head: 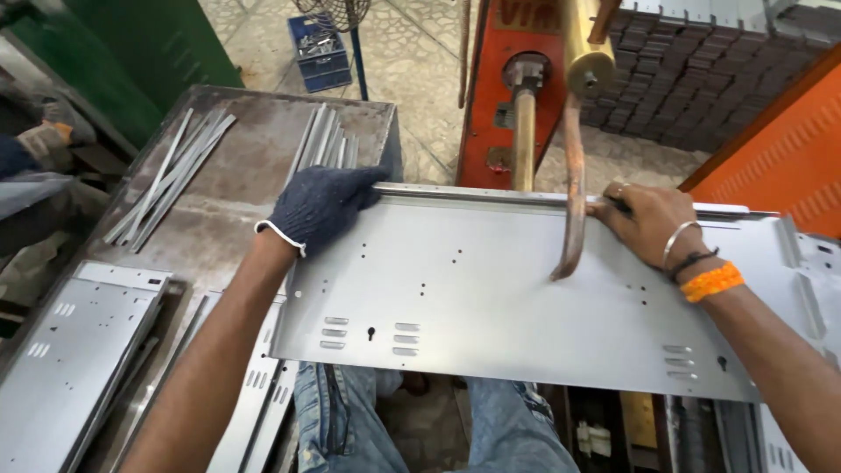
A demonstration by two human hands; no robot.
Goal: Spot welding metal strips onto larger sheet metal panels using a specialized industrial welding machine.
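A wide grey sheet-metal panel (491, 298) with slots and small holes lies across my lap under a spot welder. My left hand (320, 206), in a dark blue knit glove, grips the panel's far left edge, where a narrow metal strip (491, 194) runs along it. My right hand (644, 223), bare with a ring, a metal bangle and orange thread at the wrist, presses the strip onto the panel's far edge at the right. The welder's curved copper arm (574, 201) hangs down onto the panel between my hands.
A steel table (236, 175) on the left carries bundles of metal strips (171, 180) and stacked panels (70, 359). Another person's gloved hand (48, 140) shows at far left. The orange welder body (517, 88), a blue crate (320, 52) and dark stacked parts (692, 79) stand behind.
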